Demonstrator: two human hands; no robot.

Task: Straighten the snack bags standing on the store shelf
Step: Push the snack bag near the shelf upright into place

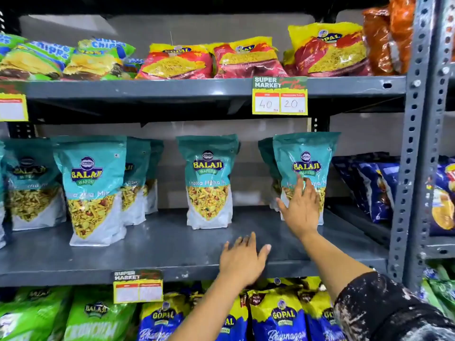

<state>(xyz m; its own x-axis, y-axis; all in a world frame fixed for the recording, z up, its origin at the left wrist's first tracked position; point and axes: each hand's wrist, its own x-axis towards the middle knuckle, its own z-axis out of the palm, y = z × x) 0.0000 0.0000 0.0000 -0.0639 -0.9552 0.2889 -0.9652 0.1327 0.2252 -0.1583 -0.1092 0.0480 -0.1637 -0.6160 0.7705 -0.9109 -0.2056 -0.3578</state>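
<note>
A grey metal shelf (157, 244) holds upright teal snack bags (209, 180); the right hand (299, 207), fingers spread, lies flat against the rightmost bag (306, 153), while the left hand (242, 260) hovers open above the shelf's front edge

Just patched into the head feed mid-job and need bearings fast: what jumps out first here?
The teal Balaji bags standing along the middle shelf catch the eye first, with the right hand spread flat on the front of the rightmost bag. The left hand is open over the shelf's bare front edge, holding nothing. Above, a yellow price tag marked 40 and 20 hangs from the top shelf.
</note>
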